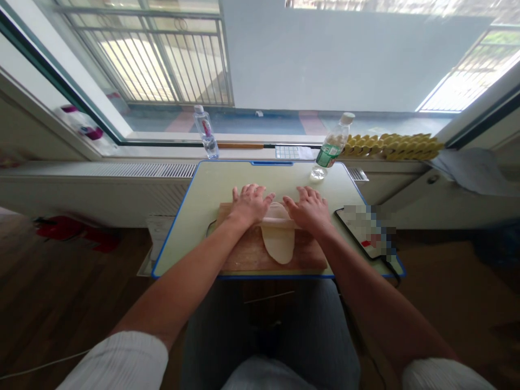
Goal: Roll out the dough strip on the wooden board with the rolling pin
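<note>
A flat oval sheet of dough [278, 246] lies lengthwise on a wooden board [239, 254]. Across the dough runs a pale rolling pin [277, 222], its two ends covered by my hands. My left hand [252, 203] rests on the pin's left end, palm down with fingers stretched forward. On the right end lies my right hand [307, 207], also palm down, its fingers extended and slightly spread. Both thumbs point inward over the far part of the dough. Neither hand wraps round the pin.
The board sits on a small blue-edged table [219, 184]. A green-labelled bottle [327, 154] stands at its back right, and a tablet-like device [359, 233] with a cable lies at the right edge. Another bottle [206, 132] and yellow wavy trays [392, 146] are on the windowsill.
</note>
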{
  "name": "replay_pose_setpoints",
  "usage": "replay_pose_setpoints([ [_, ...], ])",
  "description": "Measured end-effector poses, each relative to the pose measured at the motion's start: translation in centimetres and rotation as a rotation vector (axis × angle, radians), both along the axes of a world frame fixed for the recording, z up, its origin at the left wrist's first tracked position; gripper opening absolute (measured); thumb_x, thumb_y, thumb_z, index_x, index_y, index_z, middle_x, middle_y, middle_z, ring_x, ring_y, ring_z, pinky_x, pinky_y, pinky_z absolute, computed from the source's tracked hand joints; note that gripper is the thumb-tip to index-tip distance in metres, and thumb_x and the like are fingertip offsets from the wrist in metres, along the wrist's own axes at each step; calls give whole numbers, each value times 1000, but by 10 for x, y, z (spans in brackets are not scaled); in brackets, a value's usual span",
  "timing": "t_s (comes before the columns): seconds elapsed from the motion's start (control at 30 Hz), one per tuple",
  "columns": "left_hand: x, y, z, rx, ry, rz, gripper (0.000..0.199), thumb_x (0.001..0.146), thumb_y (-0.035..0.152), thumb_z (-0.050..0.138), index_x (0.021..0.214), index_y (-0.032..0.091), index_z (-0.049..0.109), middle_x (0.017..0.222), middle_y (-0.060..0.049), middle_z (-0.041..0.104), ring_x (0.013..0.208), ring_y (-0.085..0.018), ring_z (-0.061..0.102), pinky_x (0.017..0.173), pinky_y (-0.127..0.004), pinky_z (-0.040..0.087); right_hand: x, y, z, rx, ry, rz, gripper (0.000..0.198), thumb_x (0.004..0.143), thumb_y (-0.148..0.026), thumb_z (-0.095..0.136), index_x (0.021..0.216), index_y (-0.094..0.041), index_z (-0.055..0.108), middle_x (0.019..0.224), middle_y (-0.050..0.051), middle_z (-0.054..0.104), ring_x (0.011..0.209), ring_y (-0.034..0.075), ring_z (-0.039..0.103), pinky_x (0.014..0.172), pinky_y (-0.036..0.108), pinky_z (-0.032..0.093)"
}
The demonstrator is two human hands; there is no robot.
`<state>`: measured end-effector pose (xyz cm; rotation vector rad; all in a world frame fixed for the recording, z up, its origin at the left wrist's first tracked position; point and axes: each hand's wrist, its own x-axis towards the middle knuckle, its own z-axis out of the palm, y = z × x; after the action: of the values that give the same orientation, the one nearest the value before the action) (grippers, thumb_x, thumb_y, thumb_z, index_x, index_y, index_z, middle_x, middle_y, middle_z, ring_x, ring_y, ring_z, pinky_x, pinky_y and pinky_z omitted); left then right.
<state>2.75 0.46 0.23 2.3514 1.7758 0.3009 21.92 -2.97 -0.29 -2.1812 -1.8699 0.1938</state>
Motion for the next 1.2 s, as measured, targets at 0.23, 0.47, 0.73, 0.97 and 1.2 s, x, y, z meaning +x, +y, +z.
replay_pose_setpoints([
  [0.23, 3, 5, 2, 24, 16, -7, 61, 112, 60, 30, 147, 24, 65, 159, -15, 61, 148, -34, 51, 132, -70, 24, 2, 9, -2, 41, 15, 2, 69, 108, -60, 43, 157, -13, 55, 165, 20, 53, 151, 36, 46, 124, 53, 35],
  [0.47, -3, -18, -3, -9, 7, -36, 68, 111, 65, 25, 157, 28, 59, 170, -11, 51, 158, -34, 41, 133, -70, 21, -3, -19, -2, 20, -35, 29, 70, 110, -62, 39, 162, -16, 52, 169, 17, 49, 155, 36, 41, 126, 54, 33],
  [0.73, -8, -53, -6, -16, 40, -9, 72, 110, 68, 23, 166, 33, 50, 177, -9, 42, 164, -34, 35, 134, -68, 21, -12, -55, -4, 73, -77, 26, 64, 111, -52, 37, 164, -19, 51, 171, 13, 48, 156, 37, 40, 128, 57, 29],
  [0.97, -9, -78, -11, 62, 81, 5, 65, 111, 61, 31, 165, 31, 52, 176, -7, 44, 163, -33, 38, 137, -62, 20, -17, -77, -5, 112, -138, 41, 63, 110, -47, 38, 163, -17, 54, 170, 14, 51, 154, 38, 43, 127, 61, 30],
  [1.2, -15, -110, -11, 73, 70, -36, 68, 111, 62, 28, 168, 32, 48, 178, -8, 39, 165, -36, 35, 135, -67, 22, -21, -102, -11, 122, -164, 51, 60, 111, -47, 37, 162, -21, 55, 171, 12, 49, 157, 38, 39, 127, 64, 28],
])
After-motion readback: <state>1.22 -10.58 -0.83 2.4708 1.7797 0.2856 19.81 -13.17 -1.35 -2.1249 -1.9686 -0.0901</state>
